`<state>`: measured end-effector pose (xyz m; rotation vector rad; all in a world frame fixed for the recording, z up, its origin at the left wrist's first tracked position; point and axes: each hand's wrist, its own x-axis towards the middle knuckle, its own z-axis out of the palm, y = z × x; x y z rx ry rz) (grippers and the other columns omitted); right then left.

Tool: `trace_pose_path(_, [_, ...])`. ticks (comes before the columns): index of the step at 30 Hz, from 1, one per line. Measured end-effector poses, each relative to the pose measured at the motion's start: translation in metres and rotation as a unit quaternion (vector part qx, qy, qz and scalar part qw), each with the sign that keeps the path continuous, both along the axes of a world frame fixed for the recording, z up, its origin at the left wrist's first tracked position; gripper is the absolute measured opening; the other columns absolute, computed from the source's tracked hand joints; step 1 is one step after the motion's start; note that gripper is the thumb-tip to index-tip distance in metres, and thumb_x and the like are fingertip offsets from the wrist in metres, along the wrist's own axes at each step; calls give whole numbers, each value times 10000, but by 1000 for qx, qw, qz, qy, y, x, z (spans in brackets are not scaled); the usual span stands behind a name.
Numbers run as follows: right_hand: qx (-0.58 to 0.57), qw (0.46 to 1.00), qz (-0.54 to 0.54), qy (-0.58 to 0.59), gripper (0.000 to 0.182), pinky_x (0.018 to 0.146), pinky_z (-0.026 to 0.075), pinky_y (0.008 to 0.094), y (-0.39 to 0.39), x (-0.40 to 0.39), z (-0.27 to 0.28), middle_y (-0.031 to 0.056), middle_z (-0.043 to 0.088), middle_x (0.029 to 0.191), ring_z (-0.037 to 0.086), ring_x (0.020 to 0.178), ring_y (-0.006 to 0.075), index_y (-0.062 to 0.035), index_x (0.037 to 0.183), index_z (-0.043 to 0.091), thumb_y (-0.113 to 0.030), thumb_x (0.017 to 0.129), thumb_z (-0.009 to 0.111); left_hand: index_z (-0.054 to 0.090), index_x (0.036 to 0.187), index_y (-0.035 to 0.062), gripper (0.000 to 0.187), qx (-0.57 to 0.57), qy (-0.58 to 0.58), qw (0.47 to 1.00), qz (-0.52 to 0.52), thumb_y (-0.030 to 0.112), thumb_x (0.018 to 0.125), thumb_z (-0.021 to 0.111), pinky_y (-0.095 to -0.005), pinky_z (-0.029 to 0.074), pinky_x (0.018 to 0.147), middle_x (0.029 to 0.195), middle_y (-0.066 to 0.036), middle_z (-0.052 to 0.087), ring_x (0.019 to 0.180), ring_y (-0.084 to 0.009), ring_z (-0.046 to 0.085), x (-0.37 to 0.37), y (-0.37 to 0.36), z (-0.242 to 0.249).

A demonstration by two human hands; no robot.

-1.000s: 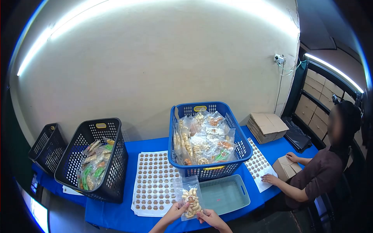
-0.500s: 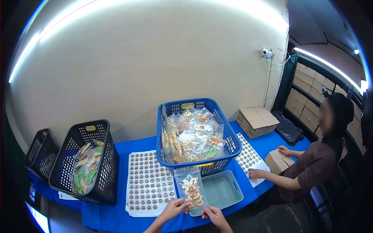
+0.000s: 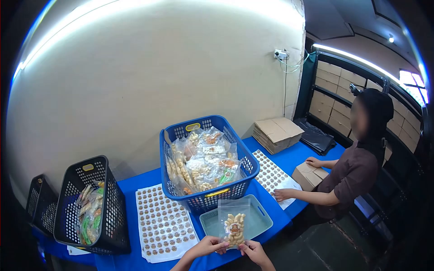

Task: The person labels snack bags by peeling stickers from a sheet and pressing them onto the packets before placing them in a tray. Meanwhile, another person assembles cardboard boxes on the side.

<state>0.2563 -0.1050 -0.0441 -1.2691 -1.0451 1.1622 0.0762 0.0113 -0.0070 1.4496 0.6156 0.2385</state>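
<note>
A clear zip bag of curled, pale snacks [image 3: 234,224] with a round sticker on its front is upright between my hands. My left hand [image 3: 209,246] pinches its lower left corner, and my right hand [image 3: 254,251] grips the lower right corner. Behind the bag lies a shallow grey-green tray [image 3: 261,221]. Left of my hands is a sheet of round brown stickers [image 3: 163,226]. Beyond the tray stands a blue basket [image 3: 246,174] filled with packed snack bags [image 3: 205,158].
A black basket [image 3: 118,221] with snack bags and another dark basket [image 3: 43,205] stand at left. At right a co-worker [image 3: 348,176] touches a cardboard box [image 3: 308,176] near a second sticker sheet [image 3: 271,174]. Flattened cartons [image 3: 278,131] and black plastic bags [image 3: 316,135] lie behind.
The view has turned right, so the baskets and co-worker appear further left. The snack bag, still held in both hands, has shifted right relative to the tray.
</note>
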Motion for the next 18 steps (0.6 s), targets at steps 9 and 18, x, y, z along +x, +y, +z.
trace_pose_path(9, [50,995,-83,-5,199,559,399,191,-2,-1,-2,9,541,640,503,597,59,13,836,576,-182,859,548,590,807,-34,271,156,-16,987,45,216,877,513,-226,466,538,630,-59,603,578,-88,573,20,11,5])
trace_pose_path(18, [10,980,-179,-84,140,562,440,206,-12,28,-12,45,591,680,565,622,81,26,855,581,-108,830,554,566,797,-28,327,270,-164,882,351,259,902,450,-212,448,487,597,-67,578,503,-88,537,7,96,50])
